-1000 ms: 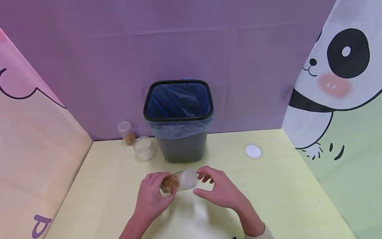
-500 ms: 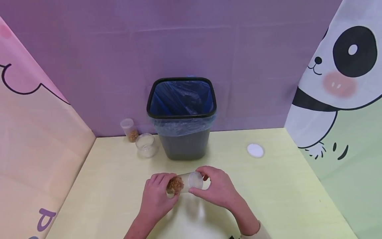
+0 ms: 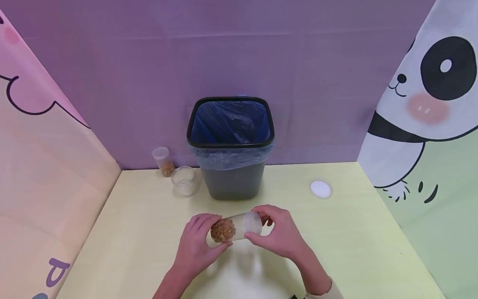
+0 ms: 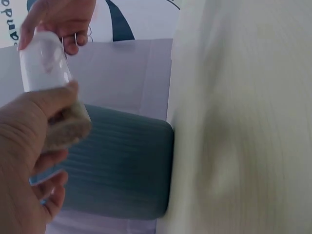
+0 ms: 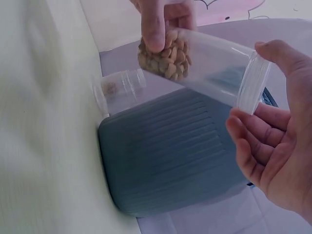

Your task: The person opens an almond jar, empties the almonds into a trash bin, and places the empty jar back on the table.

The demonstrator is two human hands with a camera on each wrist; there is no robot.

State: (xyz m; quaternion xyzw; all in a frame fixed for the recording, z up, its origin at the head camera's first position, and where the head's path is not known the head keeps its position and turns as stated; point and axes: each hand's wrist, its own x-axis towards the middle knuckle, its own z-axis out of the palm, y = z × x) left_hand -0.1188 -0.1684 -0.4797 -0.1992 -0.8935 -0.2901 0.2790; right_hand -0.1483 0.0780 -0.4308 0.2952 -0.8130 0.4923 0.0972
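Observation:
A clear plastic jar [image 3: 239, 225] is held on its side above the table, with small brown pellet-like pieces [image 5: 168, 59] gathered at its base end. My left hand [image 3: 196, 241] grips that end, thumb below and fingers over the top. At the other end, my right hand [image 3: 279, 231] pinches the translucent screw lid [image 3: 253, 223] between thumb and fingers. The lid [image 5: 253, 83] sits on the jar's mouth in the right wrist view. From the left wrist view, my left hand [image 4: 29, 131] partly covers the jar [image 4: 46, 66].
Behind the hands stands a grey bin [image 3: 233, 180] with a black rim and a blue liner. Left of it are an open clear tub [image 3: 184, 182] and a second jar [image 3: 164, 162] with brown contents. A white disc [image 3: 320, 189] lies on the table [image 3: 354, 232] to the right.
My right hand has come in from just off the jar's lid and now pinches it. The left hand keeps its grip, and the jar has shifted slightly right in the head view.

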